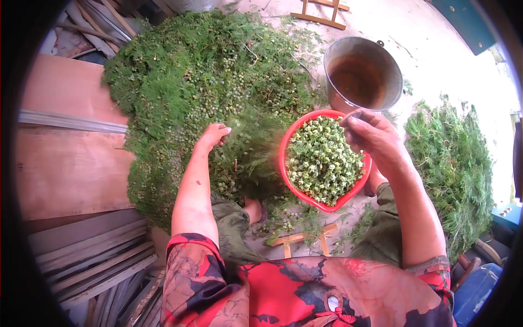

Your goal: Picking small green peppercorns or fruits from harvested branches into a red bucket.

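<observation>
My left hand (213, 136) is closed, thumb against curled fingers, at the right part of a big heap of evergreen branches (180, 71). From its grip a feathery evergreen sprig (255, 155) spreads toward the basin, smeared by motion. A red plastic basin (285, 169) stands between my feet, nearly full of small pale green cones (322, 158). Over its right rim hangs my right hand (373, 131), with thumb and fingertips pinched together. Whatever is in that pinch is hidden or too small to name.
A metal bucket (362, 73) stands just beyond the basin. More green branches (449, 169) lie at right. Wooden boards (71, 174) and stacked planks (98, 256) line the left side. Below the basin is a small wooden frame (305, 237); a wooden stool (321, 19) lies at the far edge.
</observation>
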`<state>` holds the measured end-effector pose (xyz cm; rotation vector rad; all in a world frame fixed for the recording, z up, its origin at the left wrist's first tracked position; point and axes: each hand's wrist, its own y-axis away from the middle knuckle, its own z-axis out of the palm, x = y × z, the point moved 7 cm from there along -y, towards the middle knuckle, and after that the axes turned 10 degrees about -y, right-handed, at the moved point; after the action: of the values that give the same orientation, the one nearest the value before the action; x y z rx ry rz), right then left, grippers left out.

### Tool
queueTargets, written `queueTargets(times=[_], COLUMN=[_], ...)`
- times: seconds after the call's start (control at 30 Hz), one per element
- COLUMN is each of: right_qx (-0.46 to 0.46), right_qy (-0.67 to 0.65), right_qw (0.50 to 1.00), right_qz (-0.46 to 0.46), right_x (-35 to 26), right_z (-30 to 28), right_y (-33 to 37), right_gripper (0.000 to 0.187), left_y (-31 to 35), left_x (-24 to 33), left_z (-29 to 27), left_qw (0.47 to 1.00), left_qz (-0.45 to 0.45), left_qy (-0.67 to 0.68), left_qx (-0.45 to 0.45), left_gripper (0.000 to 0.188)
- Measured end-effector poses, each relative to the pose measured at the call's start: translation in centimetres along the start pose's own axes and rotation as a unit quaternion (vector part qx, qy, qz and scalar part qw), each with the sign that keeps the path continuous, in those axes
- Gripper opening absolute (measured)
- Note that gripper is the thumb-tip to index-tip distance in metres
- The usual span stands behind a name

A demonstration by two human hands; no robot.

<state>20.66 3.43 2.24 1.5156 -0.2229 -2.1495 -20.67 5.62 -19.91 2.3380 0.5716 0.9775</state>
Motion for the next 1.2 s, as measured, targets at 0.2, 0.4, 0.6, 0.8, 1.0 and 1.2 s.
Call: queueTargets(times=[0.2,0.4,0.6,0.8,1.0,1.2], right_qx=[-0.05,-0.055,-0.078,-0.079,-0.056,-0.064], right_qy=[0.022,0.005,0.012,0.004,0.037,0.05], right_qw=[0.998,0.998,0.997,0.996,0.997,0.996], right_qz=[-0.005,-0.041,-0.021,-0.049,-0.032,-0.029], right_x=[-0.2,-0.1,1.1,-0.5,-0.1,0.0], right_z=[0.5,-0.6,-0.5,-1.3,-1.3,-1.0], right_y=[0.9,0.6,0.2,1.0,1.2,1.2], right_gripper=[0.017,0.015,0.014,0.014,0.015,0.017], left_y=[6.4,12.6,18.5,10.6,5.4,6.7], left_x=[4.3,9.8,15.5,4.8,-5.7,-8.1], left_z=[-3.6,-3.9,-0.4,-1.8,5.7,10.5], left_qw=[0.988,0.98,0.97,0.919,0.929,0.993], left_qz=[0.053,0.125,0.185,0.14,-0.034,-0.065], left_qy=[0.13,0.141,0.105,-0.292,-0.366,-0.076], left_qx=[-0.063,-0.064,-0.116,0.225,0.036,0.069], left_gripper=[0.018,0.019,0.022,0.026,0.043,0.052])
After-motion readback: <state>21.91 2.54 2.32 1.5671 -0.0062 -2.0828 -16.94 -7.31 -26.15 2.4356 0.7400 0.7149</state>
